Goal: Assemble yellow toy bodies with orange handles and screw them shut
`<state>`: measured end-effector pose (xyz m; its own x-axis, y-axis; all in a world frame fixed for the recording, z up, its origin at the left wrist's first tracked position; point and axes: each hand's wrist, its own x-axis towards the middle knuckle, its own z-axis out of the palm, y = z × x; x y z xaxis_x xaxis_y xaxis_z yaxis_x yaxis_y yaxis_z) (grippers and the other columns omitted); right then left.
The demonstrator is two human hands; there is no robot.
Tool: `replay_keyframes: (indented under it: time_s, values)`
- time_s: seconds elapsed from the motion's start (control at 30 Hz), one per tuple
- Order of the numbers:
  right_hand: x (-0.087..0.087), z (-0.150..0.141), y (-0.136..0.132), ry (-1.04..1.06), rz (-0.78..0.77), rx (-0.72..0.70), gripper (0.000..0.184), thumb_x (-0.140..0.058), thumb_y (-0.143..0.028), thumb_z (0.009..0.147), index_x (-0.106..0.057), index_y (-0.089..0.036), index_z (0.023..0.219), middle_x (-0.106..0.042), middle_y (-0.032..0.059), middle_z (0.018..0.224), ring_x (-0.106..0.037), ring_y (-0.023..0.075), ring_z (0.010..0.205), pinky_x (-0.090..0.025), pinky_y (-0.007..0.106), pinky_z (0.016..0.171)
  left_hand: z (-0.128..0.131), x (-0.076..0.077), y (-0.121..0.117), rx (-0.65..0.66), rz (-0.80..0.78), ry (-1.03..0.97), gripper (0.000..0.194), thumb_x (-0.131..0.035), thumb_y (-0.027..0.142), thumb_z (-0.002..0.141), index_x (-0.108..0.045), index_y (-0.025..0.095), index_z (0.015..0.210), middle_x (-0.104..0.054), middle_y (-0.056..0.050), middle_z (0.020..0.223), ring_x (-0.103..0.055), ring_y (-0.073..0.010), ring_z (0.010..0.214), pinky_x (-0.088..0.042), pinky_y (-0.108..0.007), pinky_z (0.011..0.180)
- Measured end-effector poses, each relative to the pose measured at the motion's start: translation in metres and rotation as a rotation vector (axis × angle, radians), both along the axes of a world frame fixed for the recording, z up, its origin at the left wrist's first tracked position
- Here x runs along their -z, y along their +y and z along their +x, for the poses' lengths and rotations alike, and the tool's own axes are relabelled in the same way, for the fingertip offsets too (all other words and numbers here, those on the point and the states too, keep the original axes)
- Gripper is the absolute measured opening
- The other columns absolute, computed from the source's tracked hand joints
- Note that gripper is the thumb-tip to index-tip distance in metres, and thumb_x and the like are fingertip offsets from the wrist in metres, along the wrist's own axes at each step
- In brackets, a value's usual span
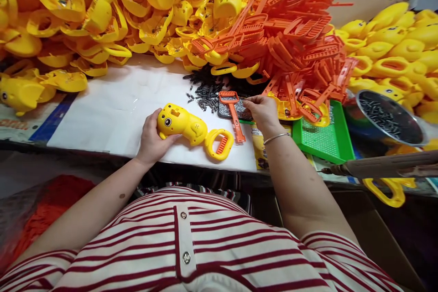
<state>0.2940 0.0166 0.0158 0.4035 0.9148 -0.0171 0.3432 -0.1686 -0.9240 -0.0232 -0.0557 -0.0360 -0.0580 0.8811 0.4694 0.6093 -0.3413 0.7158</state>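
Note:
My left hand (152, 139) is wrapped round the head end of a yellow toy shell (196, 130) with an animal face and a ring-shaped handle. An orange ribbed strip (222, 145) shows inside that ring. My right hand (264, 113) reaches over a dark tray of small metal pieces (224, 110), thumb and forefinger pinched at its right side. Whatever is between those fingertips is too small to make out. Across the tray lies an orange piece with a ribbed grip (233, 116), just left of my right hand.
Small black parts (207, 93) lie behind the tray. Yellow shells (150, 23) and orange pieces (301, 41) are heaped behind. At right are a green basket (337, 139), a bowl rim (415, 139) around black parts, and a pen-shaped tool (383, 165). White sheeting (99, 114) covers the table.

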Motion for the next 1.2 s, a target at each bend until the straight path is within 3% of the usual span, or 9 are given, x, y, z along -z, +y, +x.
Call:
replay_keyframes:
  time_s: [0.17,0.33,0.43,0.53,0.63,0.8,1.07,1.2]
  values:
    - [-0.004,-0.002,-0.004,-0.006,0.038,0.023,0.011,-0.067,-0.022,0.064,-0.057,-0.019,0.061,-0.051,-0.0035,0.054,-0.046,0.0106,0.051,-0.039,0.027,0.052,0.0,0.0,0.0,0.004,-0.012,-0.002,0.089,-0.088,0.037,0.059,-0.047,0.019,0.136,-0.058,-0.013,0.126,-0.061,-0.0288,0.118,-0.049,-0.042,0.103]
    - [-0.011,-0.014,-0.047,0.03,0.141,-0.182,0.02,-0.071,-0.037,0.072,-0.059,-0.021,0.073,-0.059,-0.0003,0.068,-0.052,0.0127,0.061,-0.048,0.031,0.064,-0.001,-0.003,-0.002,0.032,-0.013,0.0,0.087,-0.086,0.038,0.061,-0.045,0.02,0.137,-0.057,-0.013,0.127,-0.059,-0.0291,0.12,-0.048,-0.043,0.105]
    - [-0.008,-0.029,-0.085,-0.142,0.173,-0.369,0.024,-0.067,-0.046,0.08,-0.063,-0.022,0.077,-0.065,0.0037,0.079,-0.058,0.0176,0.074,-0.05,0.036,0.074,-0.002,-0.004,-0.002,0.051,-0.021,0.007,0.088,-0.085,0.04,0.063,-0.044,0.019,0.138,-0.055,-0.013,0.128,-0.057,-0.0292,0.122,-0.047,-0.044,0.106]
    - [0.001,-0.045,-0.116,-0.42,0.288,-0.564,0.019,-0.065,-0.041,0.085,-0.067,-0.024,0.077,-0.068,0.0069,0.095,-0.06,0.0222,0.093,-0.046,0.043,0.09,-0.003,-0.004,-0.001,0.055,-0.039,0.014,0.091,-0.085,0.041,0.063,-0.042,0.02,0.139,-0.054,-0.013,0.131,-0.056,-0.0294,0.124,-0.046,-0.045,0.107]
    - [0.008,-0.057,-0.132,-0.659,0.36,-0.658,0.017,-0.06,-0.035,0.089,-0.07,-0.025,0.08,-0.068,0.0079,0.108,-0.057,0.0253,0.106,-0.041,0.046,0.096,-0.003,-0.003,0.0,0.052,-0.038,0.014,0.092,-0.086,0.044,0.062,-0.041,0.022,0.139,-0.053,-0.012,0.13,-0.055,-0.0294,0.124,-0.046,-0.045,0.107]
    - [0.01,-0.063,-0.138,-0.853,0.401,-0.633,0.019,-0.055,-0.03,0.092,-0.07,-0.025,0.083,-0.069,0.0083,0.108,-0.056,0.0259,0.107,-0.04,0.043,0.094,-0.003,-0.003,0.0,0.044,-0.02,0.014,0.092,-0.086,0.044,0.061,-0.043,0.021,0.138,-0.055,-0.012,0.128,-0.057,-0.0295,0.121,-0.047,-0.045,0.105]
    - [0.022,-0.062,-0.139,-0.827,0.375,-0.599,0.016,-0.055,-0.034,0.092,-0.067,-0.025,0.088,-0.067,0.009,0.111,-0.058,0.0254,0.105,-0.042,0.043,0.092,-0.003,0.001,0.0,0.048,0.013,0.019,0.091,-0.086,0.041,0.062,-0.042,0.019,0.139,-0.053,-0.013,0.128,-0.056,-0.0292,0.122,-0.046,-0.042,0.106]
    - [0.013,-0.058,-0.151,-0.865,0.408,-0.536,0.017,-0.054,-0.037,0.092,-0.067,-0.027,0.098,-0.065,0.0115,0.118,-0.056,0.0292,0.112,-0.041,0.048,0.096,-0.006,-0.002,-0.003,0.026,0.021,0.062,0.092,-0.083,0.048,0.065,-0.04,0.018,0.141,-0.051,-0.015,0.131,-0.055,-0.0309,0.123,-0.044,-0.045,0.107]
